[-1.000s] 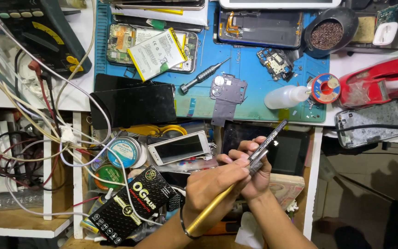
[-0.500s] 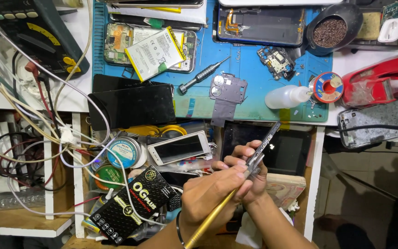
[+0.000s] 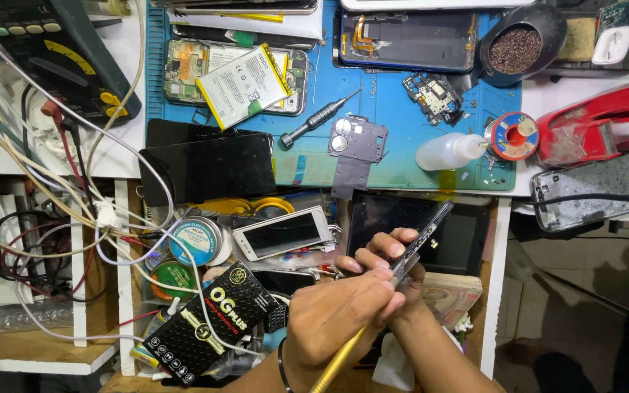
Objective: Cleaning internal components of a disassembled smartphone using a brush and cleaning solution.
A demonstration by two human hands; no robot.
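Fingers [image 3: 373,256] of right hand [image 3: 394,273] closed on a thin dark phone part [image 3: 425,236], seen edge-on, slanting up-right, lower centre of frame. Left hand [image 3: 333,320] in front, fingers closed round a gold-handled tool [image 3: 340,360], tip at the part. Behind: white phone [image 3: 283,233], blue mat [image 3: 394,138] on surface.

— How many phones do you count from there?

— I count one white phone [image 3: 282,233] in the drawer and one opened phone [image 3: 236,71] on the blue mat [image 3: 402,156].

— And tools?

— One screwdriver [image 3: 316,120], one solder spool [image 3: 512,136], one white bottle [image 3: 449,152]. Also two round tins [image 3: 192,240], and two hands at work.
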